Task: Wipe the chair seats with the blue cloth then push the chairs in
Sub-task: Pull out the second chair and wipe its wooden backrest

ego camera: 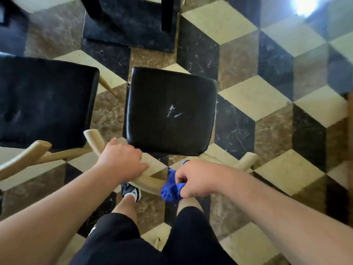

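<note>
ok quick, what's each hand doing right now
Left hand: fingers closed over the chair's wooden backrest.
Right hand: fingers closed around the bunched blue cloth.

Glossy marble floor (pixel 254 104) of cream, brown and black cube-pattern tiles, dark furniture legs (pixel 167 14) above, bright light glare (pixel 305 4) top right

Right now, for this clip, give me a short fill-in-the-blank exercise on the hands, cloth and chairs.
1. The right hand has its grip on a bunched cloth coloured ____.
2. The left hand rests on the chair's wooden ____.
3. The middle seat bears pale ____ near its centre.
4. The chair seats are coloured ____.

Missing words: blue; backrest; marks; black
</note>
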